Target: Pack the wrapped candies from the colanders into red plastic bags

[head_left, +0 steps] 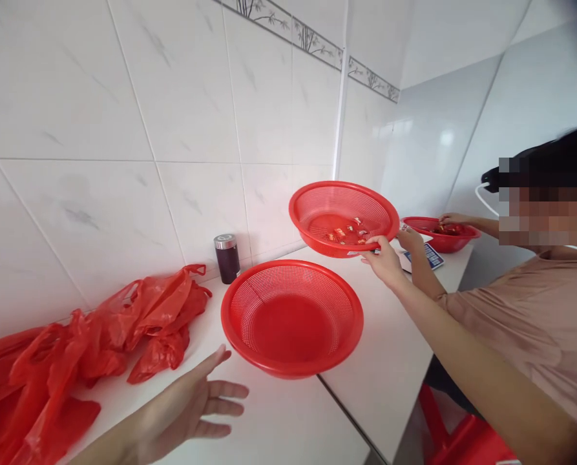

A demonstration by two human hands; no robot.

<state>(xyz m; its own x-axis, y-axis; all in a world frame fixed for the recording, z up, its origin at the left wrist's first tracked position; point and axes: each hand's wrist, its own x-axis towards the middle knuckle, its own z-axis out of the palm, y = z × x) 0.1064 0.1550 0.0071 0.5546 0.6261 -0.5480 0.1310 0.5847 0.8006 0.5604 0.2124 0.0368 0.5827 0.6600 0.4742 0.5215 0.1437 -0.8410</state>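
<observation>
My left hand (196, 403) is spread with nothing in it, just in front of an empty red plastic colander (293, 365) on the white table. My right hand (384, 261) grips the near rim of a second red colander (344, 194), which is tilted and held up behind the first one. Several small wrapped pieces (344, 232) in red and gold lie on its bottom; their exact kind is too small to make out. The fingertips of my right hand are partly hidden under the rim.
Crumpled red plastic bags (137, 323) lie along the wall at left. A dark tumbler (227, 259) with a silver lid stands behind the near colander. At right sits a co-worker (525, 323), one hand in another red basket (448, 242). A blue-and-white card (431, 256) and a red stool (467, 442) are nearby.
</observation>
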